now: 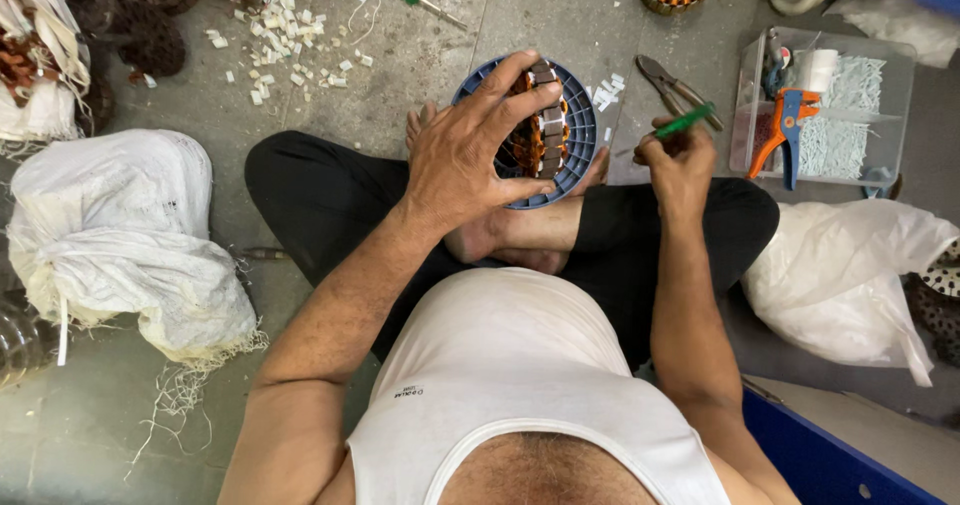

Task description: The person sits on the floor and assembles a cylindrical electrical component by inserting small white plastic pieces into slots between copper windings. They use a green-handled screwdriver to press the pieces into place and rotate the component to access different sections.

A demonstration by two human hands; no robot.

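A white sleeveless vest (520, 365) is being worn nearest the camera, above crossed legs on the concrete floor (430, 55). A round blue holder (578, 130) carrying a copper-wound stator (535, 135) is being gripped by the left hand (470, 150), its fingers (520, 65) spread and curled over the rim, just above the feet. A green-handled tool (686, 122) is being pinched in the closed right hand (680, 160), just beside the holder. Pliers (672, 83) are lying near, white paper bits (285, 35) are scattered farther off, and a clear plastic tray (880, 115) is standing at the right.
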